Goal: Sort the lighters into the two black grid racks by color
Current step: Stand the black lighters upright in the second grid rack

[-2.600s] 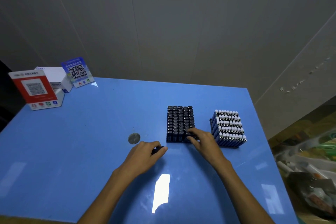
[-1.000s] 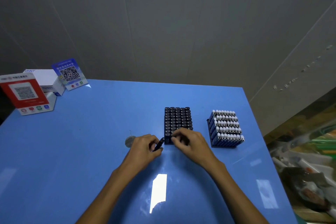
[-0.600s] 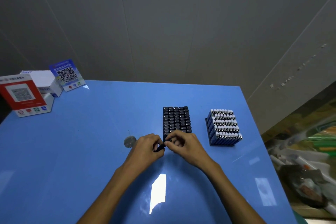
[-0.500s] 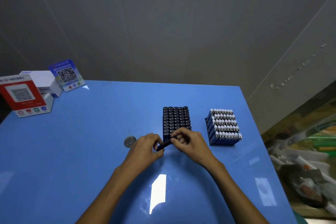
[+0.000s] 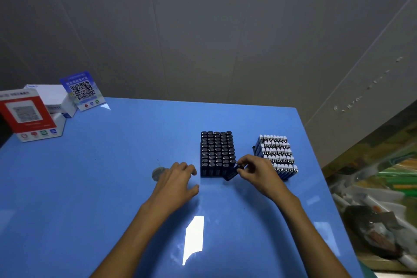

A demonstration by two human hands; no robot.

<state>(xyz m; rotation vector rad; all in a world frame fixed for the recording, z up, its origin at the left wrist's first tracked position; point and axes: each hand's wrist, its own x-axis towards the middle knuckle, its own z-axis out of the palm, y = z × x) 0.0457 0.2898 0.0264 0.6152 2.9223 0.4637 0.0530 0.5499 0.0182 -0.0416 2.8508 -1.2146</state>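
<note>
At rack's (image 5: 217, 153) near-right corner, R hand (image 5: 256, 171) pinches a tilted black lighter (image 5: 232, 172), base toward rack; L hand (image 5: 178, 179) open, empty.

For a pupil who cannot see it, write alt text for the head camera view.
A person's right hand pinches a black lighter at the near right corner of a rack of black lighters on a blue table. The left hand rests open on the table beside it. A rack of white-capped lighters stands to the right.
</note>
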